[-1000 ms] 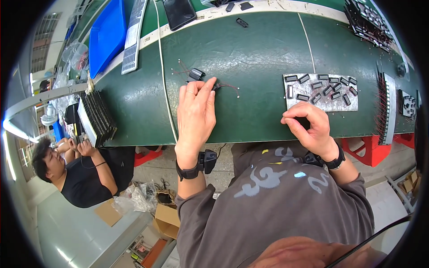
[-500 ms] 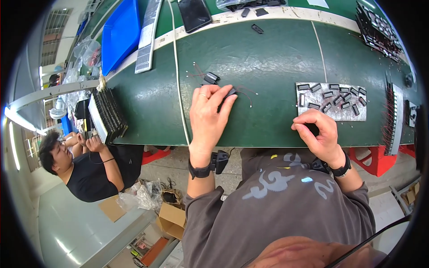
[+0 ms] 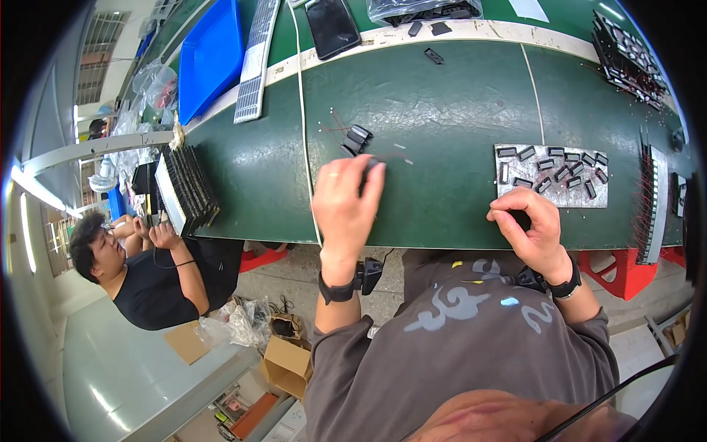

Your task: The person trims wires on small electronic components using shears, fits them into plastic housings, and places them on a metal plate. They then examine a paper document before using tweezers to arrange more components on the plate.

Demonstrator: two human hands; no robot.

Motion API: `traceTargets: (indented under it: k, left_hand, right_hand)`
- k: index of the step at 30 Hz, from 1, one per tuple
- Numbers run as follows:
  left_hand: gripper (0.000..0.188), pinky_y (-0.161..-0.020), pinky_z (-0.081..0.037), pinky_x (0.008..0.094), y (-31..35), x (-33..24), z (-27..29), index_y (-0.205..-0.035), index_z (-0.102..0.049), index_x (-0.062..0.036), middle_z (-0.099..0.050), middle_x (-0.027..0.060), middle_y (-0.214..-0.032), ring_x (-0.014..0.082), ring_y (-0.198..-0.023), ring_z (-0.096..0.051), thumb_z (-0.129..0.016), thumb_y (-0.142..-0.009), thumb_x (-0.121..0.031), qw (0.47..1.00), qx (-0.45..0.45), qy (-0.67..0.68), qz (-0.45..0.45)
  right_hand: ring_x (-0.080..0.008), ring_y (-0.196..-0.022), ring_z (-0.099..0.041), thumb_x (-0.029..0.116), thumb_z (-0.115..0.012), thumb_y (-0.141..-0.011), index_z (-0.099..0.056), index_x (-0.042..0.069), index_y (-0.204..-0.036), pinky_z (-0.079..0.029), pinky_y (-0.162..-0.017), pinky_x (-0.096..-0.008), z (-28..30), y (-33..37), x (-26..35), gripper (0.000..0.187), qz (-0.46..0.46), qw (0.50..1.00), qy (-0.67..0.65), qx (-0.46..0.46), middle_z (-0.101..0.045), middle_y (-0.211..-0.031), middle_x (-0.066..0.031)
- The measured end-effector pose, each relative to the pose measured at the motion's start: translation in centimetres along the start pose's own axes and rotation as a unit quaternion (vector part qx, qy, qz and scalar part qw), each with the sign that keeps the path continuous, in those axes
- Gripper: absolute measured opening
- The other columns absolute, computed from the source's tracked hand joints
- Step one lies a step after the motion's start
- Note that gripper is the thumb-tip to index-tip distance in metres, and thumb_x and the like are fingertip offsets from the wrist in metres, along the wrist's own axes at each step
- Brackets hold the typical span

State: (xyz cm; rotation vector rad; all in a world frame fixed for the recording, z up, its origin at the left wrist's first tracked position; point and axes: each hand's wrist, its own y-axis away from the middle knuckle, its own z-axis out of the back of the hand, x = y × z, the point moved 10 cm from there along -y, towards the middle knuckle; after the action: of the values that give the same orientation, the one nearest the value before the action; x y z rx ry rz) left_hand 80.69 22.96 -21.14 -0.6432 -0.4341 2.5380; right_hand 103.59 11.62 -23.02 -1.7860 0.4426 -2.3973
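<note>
My left hand (image 3: 346, 202) is over the green table, its thumb and fingers closed round a small black part (image 3: 373, 163), slightly blurred. Thin wires (image 3: 398, 156) stick out to the right of that part. Just beyond the fingers lie small black blocks (image 3: 358, 137) with fine red wires at their left. My right hand (image 3: 532, 225) hovers at the table's near edge, thumb and forefinger pressed together; what they hold, if anything, is hidden. Beyond it sits a metal plate (image 3: 508, 197) bearing several small black rectangular parts (image 3: 561, 172).
A white cable (image 3: 303, 110) crosses the table left of my left hand. A blue tray (image 3: 213, 55) and a phone (image 3: 331, 28) lie at the far left. Stacked black-edged boards (image 3: 188, 191) stand near a seated person (image 3: 147, 272). At right is a strip with red wires (image 3: 651, 199).
My left hand has drawn back a little toward me with the black part, uncovering more of the blocks beyond it. The whole view has shifted slightly. My right hand keeps its pinch.
</note>
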Motion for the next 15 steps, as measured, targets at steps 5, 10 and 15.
traceTargets:
  k: [5,10,15]
  left_hand:
    - [0.027,-0.067,-0.051,0.0377,-0.1,4.8,2.4,-0.106,-0.069,0.0005,-0.064,0.0117,-0.08,0.0263,-0.069,-0.063,-0.071,-0.088,-0.018,0.977,-0.028,0.016,0.21]
    - [0.033,-0.068,-0.051,0.0406,-0.2,4.1,0.6,-0.113,-0.067,0.0028,-0.067,0.0163,-0.087,0.031,-0.073,-0.065,-0.063,-0.094,-0.024,0.98,0.012,-0.064,0.187]
    - [0.041,-0.074,-0.051,0.0443,-2.4,2.8,-2.0,-0.118,-0.064,0.0036,-0.069,0.0227,-0.096,0.0373,-0.084,-0.067,-0.054,-0.1,-0.032,0.99,0.031,-0.07,0.12]
  right_hand:
    - [-0.0187,-0.068,-0.066,-0.005,-0.068,-0.082,-0.064,0.001,-0.092,-0.05,-0.061,-0.0283,-0.1,0.3,0.8,0.011,0.015,1.0,0.011,-0.003,-0.068,-0.078,-0.008]
    - [-0.0201,-0.067,-0.065,-0.006,-0.069,-0.08,-0.065,0.002,-0.09,-0.049,-0.06,-0.0294,0.5,0.9,1.3,0.014,0.048,0.999,-0.002,-0.017,-0.068,-0.077,-0.0072]
    - [-0.0202,-0.066,-0.066,-0.007,-0.067,-0.082,-0.062,0.001,-0.093,-0.051,-0.061,-0.0317,4.3,1.6,2.5,0.015,0.11,0.991,0.047,-0.063,-0.068,-0.075,-0.0087]
